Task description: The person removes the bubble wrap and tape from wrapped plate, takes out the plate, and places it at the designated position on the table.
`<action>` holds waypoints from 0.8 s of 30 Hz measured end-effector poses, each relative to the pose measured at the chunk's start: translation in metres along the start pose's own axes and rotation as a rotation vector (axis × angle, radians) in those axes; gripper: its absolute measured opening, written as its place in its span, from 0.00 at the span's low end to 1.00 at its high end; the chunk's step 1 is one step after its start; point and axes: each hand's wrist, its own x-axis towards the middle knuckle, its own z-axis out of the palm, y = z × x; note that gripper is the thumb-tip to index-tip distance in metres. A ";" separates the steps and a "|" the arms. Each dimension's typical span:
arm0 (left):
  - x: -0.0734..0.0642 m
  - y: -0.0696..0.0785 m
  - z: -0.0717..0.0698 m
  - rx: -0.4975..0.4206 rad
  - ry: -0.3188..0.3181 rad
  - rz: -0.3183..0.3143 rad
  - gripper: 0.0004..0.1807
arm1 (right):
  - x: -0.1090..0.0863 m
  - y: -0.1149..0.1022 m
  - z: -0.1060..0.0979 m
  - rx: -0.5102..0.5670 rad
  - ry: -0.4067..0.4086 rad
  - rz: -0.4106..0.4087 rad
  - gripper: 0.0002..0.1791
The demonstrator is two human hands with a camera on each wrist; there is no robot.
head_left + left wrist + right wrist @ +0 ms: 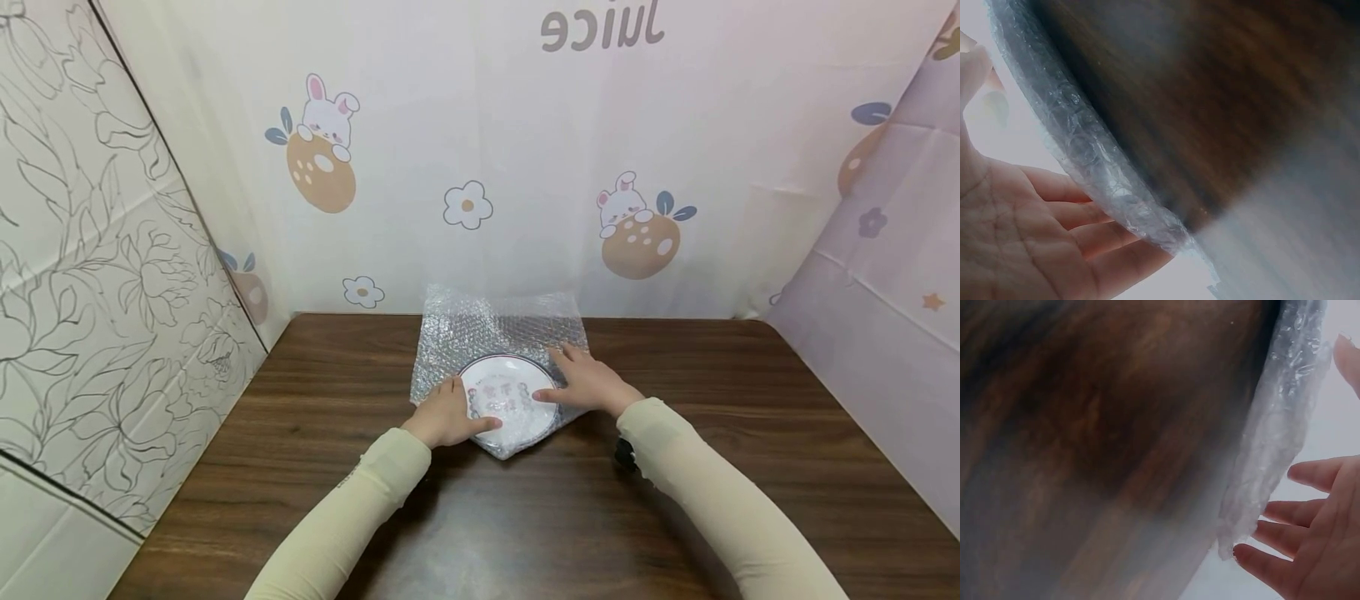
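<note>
A round white plate (513, 368) with a dark line around its rim is lying on a sheet of bubble wrap (487, 329) near the far edge of a dark wood-grain tabletop (712, 375), roughly midway between its sides. The wrap is spreading out behind the plate, its far end reaching past the tabletop's edge toward the curtain (405, 150), while a layer of it is covering the nearer part of the plate and coming to a point on the near side; printed marks in the middle of the plate are showing through. The left hand (446, 417) is resting at the plate's left side, its thumb extending over the covered part and its fingers (1097, 237) lying nearly straight along the wrapped edge. The right hand (588, 383) is spreading at the right side, its thumb pointing inward over the plate and its fingers reaching out over the wrap; in the right wrist view they are standing apart and almost straight beside the crinkled edge. Neither hand is curling around anything. Pale yellow sleeves (720, 483) are covering both forearms, and a small black object (625, 455) is showing at the right wrist. The curtain behind is bearing rabbits, orange fruit and flowers, and a panel (112, 250) with line-drawn blossoms is standing at the left.
</note>
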 end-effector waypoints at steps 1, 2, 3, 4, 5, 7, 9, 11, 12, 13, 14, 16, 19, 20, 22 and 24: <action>0.000 0.000 0.000 0.000 0.001 0.000 0.61 | 0.000 0.000 0.000 0.009 -0.013 0.009 0.59; 0.000 0.000 0.000 0.002 -0.002 0.000 0.61 | 0.000 0.001 0.000 0.017 -0.026 0.018 0.59; 0.000 0.000 0.000 0.002 -0.003 0.001 0.61 | 0.001 0.001 0.001 0.025 -0.038 0.026 0.60; 0.001 0.000 0.001 0.002 -0.005 0.000 0.60 | 0.002 0.002 0.002 0.030 -0.050 0.033 0.60; 0.001 0.000 0.001 0.003 -0.006 0.001 0.61 | 0.002 0.003 0.003 0.035 -0.064 0.039 0.60; 0.001 0.000 0.001 0.003 -0.008 0.002 0.61 | 0.004 0.005 0.005 0.035 -0.089 0.049 0.61; 0.001 0.000 0.001 0.004 -0.009 0.002 0.61 | 0.006 0.006 0.006 0.026 -0.104 0.055 0.61; 0.001 0.000 0.001 0.003 -0.007 0.003 0.61 | 0.008 0.007 0.007 0.015 -0.113 0.060 0.61; 0.001 0.000 0.001 0.006 -0.007 0.002 0.61 | 0.008 0.007 0.008 0.010 -0.115 0.060 0.61; 0.001 0.000 0.001 0.007 -0.007 0.001 0.61 | 0.009 0.007 0.008 0.006 -0.114 0.059 0.61; 0.001 -0.001 0.001 0.009 -0.008 0.000 0.61 | 0.009 0.007 0.008 0.000 -0.115 0.058 0.60; 0.001 -0.001 0.001 0.010 -0.007 -0.001 0.62 | 0.010 0.007 0.008 -0.010 -0.117 0.054 0.60; 0.001 -0.002 0.000 -0.003 -0.007 -0.004 0.62 | 0.010 0.006 0.009 -0.023 -0.125 0.051 0.59; 0.001 -0.003 0.000 -0.010 -0.008 -0.005 0.62 | 0.011 0.005 0.008 -0.024 -0.127 0.054 0.59; 0.001 -0.004 -0.001 -0.027 -0.008 -0.006 0.61 | 0.010 0.005 0.008 -0.023 -0.131 0.059 0.59; 0.001 -0.005 -0.001 -0.043 -0.005 -0.003 0.60 | 0.010 0.004 0.008 -0.021 -0.134 0.064 0.59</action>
